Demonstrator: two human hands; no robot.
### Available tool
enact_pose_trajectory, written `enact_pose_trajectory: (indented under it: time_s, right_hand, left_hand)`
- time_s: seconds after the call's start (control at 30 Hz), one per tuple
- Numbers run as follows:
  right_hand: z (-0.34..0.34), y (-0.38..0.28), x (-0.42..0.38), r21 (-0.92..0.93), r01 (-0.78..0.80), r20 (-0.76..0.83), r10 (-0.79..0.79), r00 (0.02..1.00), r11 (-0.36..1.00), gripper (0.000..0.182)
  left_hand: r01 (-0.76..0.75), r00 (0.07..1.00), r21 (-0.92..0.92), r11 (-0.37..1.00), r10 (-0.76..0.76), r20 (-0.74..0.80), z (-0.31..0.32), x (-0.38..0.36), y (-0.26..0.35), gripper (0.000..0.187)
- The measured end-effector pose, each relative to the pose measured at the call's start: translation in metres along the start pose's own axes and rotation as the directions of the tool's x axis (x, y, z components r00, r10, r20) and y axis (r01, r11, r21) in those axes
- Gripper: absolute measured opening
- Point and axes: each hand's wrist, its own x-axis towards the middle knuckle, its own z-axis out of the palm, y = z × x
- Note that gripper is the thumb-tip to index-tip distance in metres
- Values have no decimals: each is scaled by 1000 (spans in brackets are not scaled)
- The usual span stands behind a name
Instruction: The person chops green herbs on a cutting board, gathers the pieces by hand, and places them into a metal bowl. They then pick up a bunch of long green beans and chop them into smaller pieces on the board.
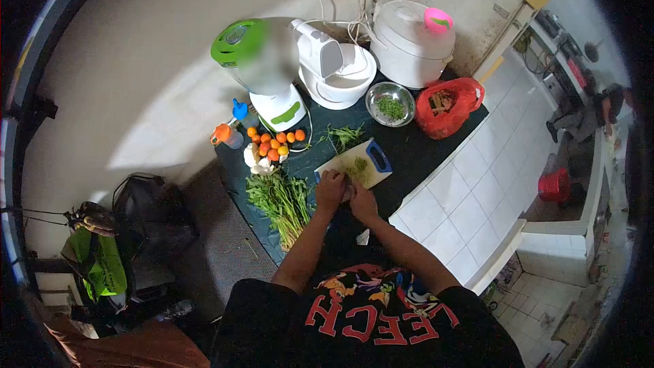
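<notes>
My left hand (pixel 330 189) is over the near left corner of a white cutting board (pixel 379 176) with a blue handle, its fingers curled down. Close beside it, at the board's near edge, my right hand (pixel 363 203) is closed. A small pale, purplish thing shows between the hands; I cannot make out what it is. Chopped greens (pixel 360 163) lie on the board. Behind the board is a small pile of leafy sprigs (pixel 345 138). To the left of my hands lies a big bunch of leafy greens (pixel 281 208).
Small orange fruits (pixel 264 150) and white bulbs (pixel 257 161) sit left. Behind stand a blender (pixel 279 105), a stand mixer (pixel 320 51) and a white lidded pot (pixel 412 41). A metal bowl of chopped greens (pixel 391 85) and a red plastic bag (pixel 443 126) are at right.
</notes>
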Motion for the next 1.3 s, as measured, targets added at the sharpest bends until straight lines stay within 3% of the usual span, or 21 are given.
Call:
enact_pose_trajectory:
  time_s: [0.1,0.17,0.4,0.5,0.6,0.67,0.7,0.77,0.87,0.9,0.97,1.07,1.13,1.3]
  right_hand:
    - [-2,2,3,-2,135,23,-135,991,991,47]
    - [-5,0,-8,-50,-30,75,34,997,998,41]
    - [11,12,-4,-74,1,92,5,996,997,43]
    - [7,6,1,-30,86,-14,-87,996,996,42]
    - [-1,-1,-7,22,-29,89,27,996,999,44]
    - [2,6,-13,-80,130,51,-126,991,988,43]
    - [0,2,-12,-79,131,54,-127,990,988,43]
    - [-7,-12,-13,-60,-47,102,53,993,997,38]
    - [-6,-19,-2,-29,-164,146,166,975,986,35]
    - [-2,-17,5,-28,-169,147,171,974,985,35]
    - [8,-6,10,80,52,-25,-50,998,995,35]
    - [5,-11,7,48,-13,-8,13,1000,999,34]
    - [1,-13,-8,34,-48,38,47,998,998,35]
    - [4,-11,-12,-1,-101,82,101,992,995,40]
  left_hand:
    - [-15,1000,-32,999,14,-19,3,0,-5,14]
    - [-21,1000,-25,999,21,-17,6,-2,-8,15]
    - [70,997,-69,995,-71,-21,-4,0,2,16]
    - [126,992,-67,990,-127,-16,1,-3,1,17]
    - [181,984,-67,981,-180,18,0,-3,-1,20]
    - [201,979,-66,977,-199,35,2,6,-3,23]
    - [191,981,-66,979,-189,33,7,5,-6,24]
    - [186,982,-64,980,-184,38,11,0,-7,24]
    - [155,988,-17,988,-155,-21,9,2,-7,18]
    - [174,985,-10,985,-175,-6,6,5,-5,19]
    - [198,980,-8,980,-198,24,-1,2,4,20]
    - [277,961,-4,961,-277,-3,-6,3,7,20]
    - [285,955,36,958,-287,70,3,7,0,20]
    - [197,980,25,980,-198,10,10,4,-7,19]
